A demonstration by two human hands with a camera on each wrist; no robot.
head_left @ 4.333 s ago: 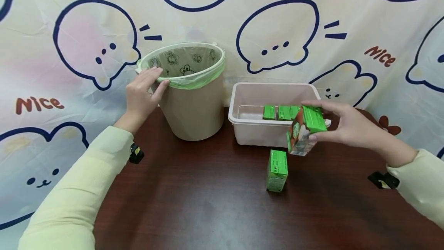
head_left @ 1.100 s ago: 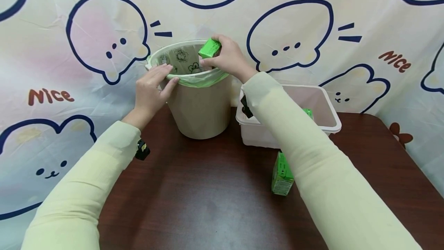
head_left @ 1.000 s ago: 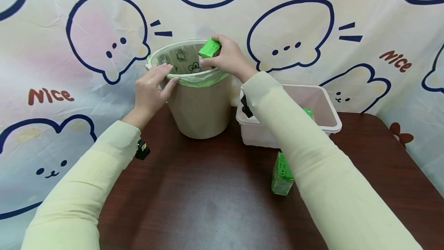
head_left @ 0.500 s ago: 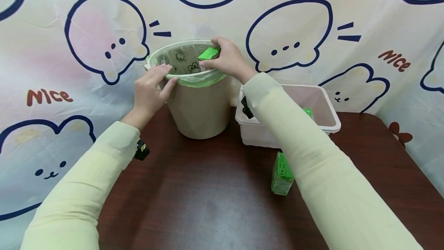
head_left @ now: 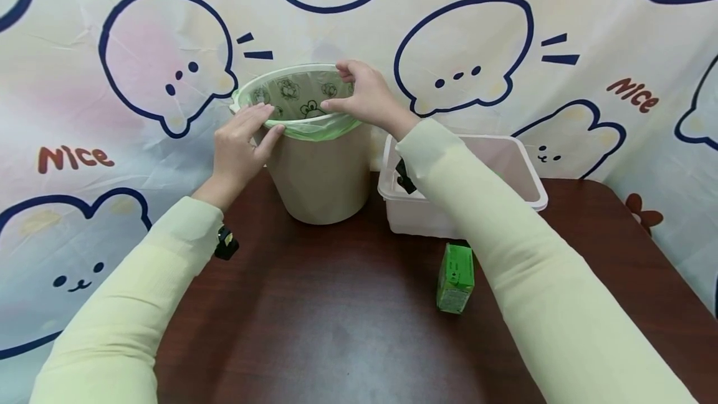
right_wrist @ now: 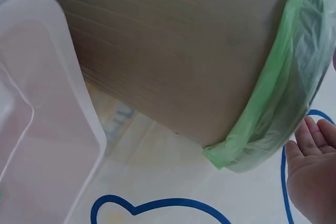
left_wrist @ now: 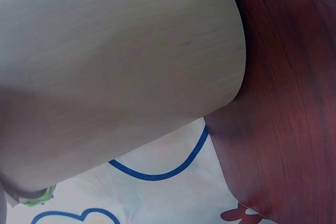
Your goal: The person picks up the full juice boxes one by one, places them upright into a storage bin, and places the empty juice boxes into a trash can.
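My left hand (head_left: 240, 142) holds the near-left rim of a beige trash can (head_left: 320, 179), fingertips over the edge and thumb on the outside. A pale green bag (head_left: 320, 129) with dark drawings lines the can and folds over its rim. Above the can's right side, my right hand (head_left: 367, 93) has its thumb and fingers spread apart with nothing between them. In the right wrist view the fingers (right_wrist: 314, 135) are beside the bag's edge. The can's bottom is hidden. A green drink carton (head_left: 455, 278) stands upright on the table, below my right forearm.
A pale pink plastic tub (head_left: 421, 214) stands right of the can, partly covered by my right sleeve (head_left: 505, 235). The dark reddish-brown table (head_left: 314, 317) has its right edge beyond the tub. Close behind hangs a cloth backdrop (head_left: 314, 36) with bear drawings.
My right hand brought a green carton from the tub to over the can and let it go; the carton is out of sight. My left hand stayed at the rim.
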